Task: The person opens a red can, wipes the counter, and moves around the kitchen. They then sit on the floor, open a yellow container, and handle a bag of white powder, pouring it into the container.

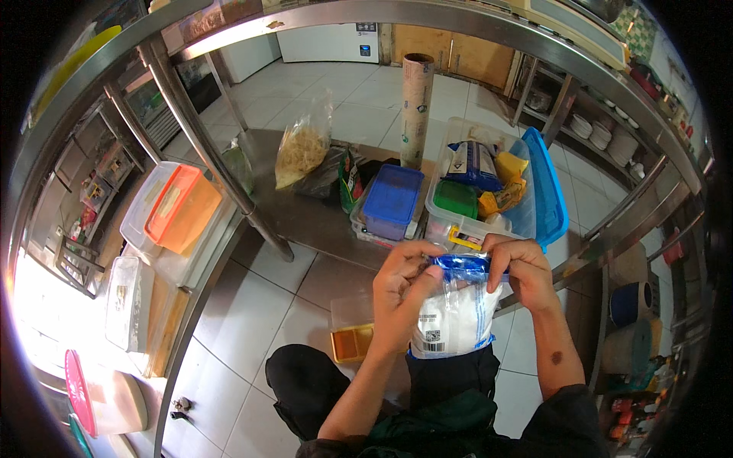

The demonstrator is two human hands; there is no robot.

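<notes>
Both hands grip the top of a plastic packet of white powder (458,320), blue along its folded upper edge and printed with codes. My left hand (404,292) pinches the left end of that blue edge between thumb and fingers. At the right end, my right hand (521,269) holds the same edge with bent fingers. The packet hangs upright just above my knee. Right behind it stands a clear plastic bin (438,220) with its blue lid (550,189) leaning at the side. Inside the bin are a blue-and-white packet (472,163), a green-lidded container (455,199) and yellow packets (504,197).
A low metal shelf (269,200) bears a blue-lidded box (394,200), a cardboard tube (417,109) and a bag of pale food strips (303,149). An amber divided container (352,343) lies by my knees. Steel table legs (200,137) and an orange-lidded box (183,209) are at left.
</notes>
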